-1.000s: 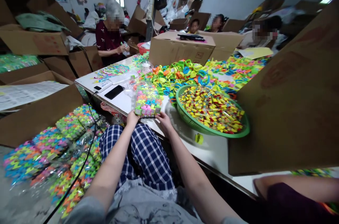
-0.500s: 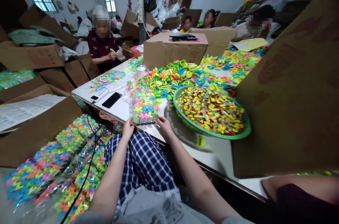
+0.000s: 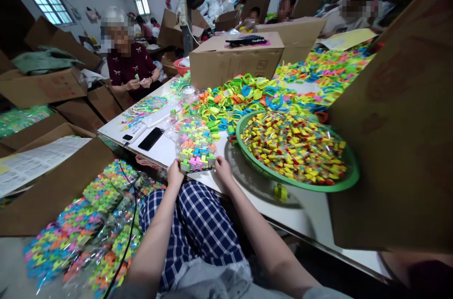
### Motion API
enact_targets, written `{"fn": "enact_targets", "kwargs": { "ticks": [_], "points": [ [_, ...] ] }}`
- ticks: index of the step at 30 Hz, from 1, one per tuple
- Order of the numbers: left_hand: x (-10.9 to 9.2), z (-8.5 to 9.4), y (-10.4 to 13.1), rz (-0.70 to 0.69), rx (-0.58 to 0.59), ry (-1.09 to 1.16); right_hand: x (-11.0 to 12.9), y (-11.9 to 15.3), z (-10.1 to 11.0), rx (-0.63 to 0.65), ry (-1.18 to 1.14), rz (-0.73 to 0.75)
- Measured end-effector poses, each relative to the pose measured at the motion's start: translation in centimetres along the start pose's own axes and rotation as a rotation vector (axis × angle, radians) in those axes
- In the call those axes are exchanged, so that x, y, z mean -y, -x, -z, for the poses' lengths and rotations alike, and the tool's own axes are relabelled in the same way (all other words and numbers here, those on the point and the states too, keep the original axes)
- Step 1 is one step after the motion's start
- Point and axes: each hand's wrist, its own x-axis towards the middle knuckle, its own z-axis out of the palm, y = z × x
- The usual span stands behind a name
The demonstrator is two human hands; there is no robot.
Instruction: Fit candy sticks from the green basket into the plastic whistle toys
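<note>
From where I stand, the table has a smooth white top with a faint sheen. At its near edge, thin clear film, crinkled and shiny, covers the bright plastic pieces in the bag. Toward the left corner, the phone has a smooth, dark face. The green basket near the front edge looks like plastic, its rim slightly glossy (the light catches it nicely). The carton is matt brown cardboard; the checked trousers are soft, matt cloth.

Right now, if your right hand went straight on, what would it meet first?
My right hand would likely meet the clear bag of colourful pieces first; any existing contact is unclear.
</note>
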Motion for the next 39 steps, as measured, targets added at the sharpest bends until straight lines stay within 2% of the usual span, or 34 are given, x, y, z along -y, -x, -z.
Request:
{"fn": "enact_targets", "kwargs": {
  "ticks": [4, 7, 10, 15, 24, 28, 32, 39],
  "points": [
    [-0.6, -0.1, -0.4, 0.045, -0.07, -0.195, 0.3, 0.5, 0.2, 0.003, 0.077, 0.062],
    [-0.7, -0.4, -1.0, 0.069, -0.061, -0.262, 0.3, 0.8, 0.1, 0.011, 0.108, 0.092],
    [-0.4, -0.6, -1.2, 0.074, -0.056, -0.285, 0.3, 0.9, 0.1, 0.017, 0.115, 0.111],
    [0.4, -0.4, -0.5, 0.057, -0.12, -0.234, 0.4, 0.8, 0.1, 0.021, 0.102, 0.153],
    [0.0, 2.2, -1.2, 0.031, -0.206, -0.163, 0.2, 0.7, -0.1, 0.038, 0.119, 0.214],
    [-0.4, 3.2, -0.8, 0.029, -0.173, -0.207, -0.1, 0.7, -0.2, 0.055, 0.124, 0.201],
    [-0.9, 3.4, -0.7, 0.046, -0.108, -0.28, 0.2, 0.9, 0.0, 0.057, 0.126, 0.189],
    [-0.6, 2.8, -0.9, 0.102, 0.1, -0.348, 1.0, 1.3, 0.5, 0.07, 0.156, 0.205]
  ]
}}
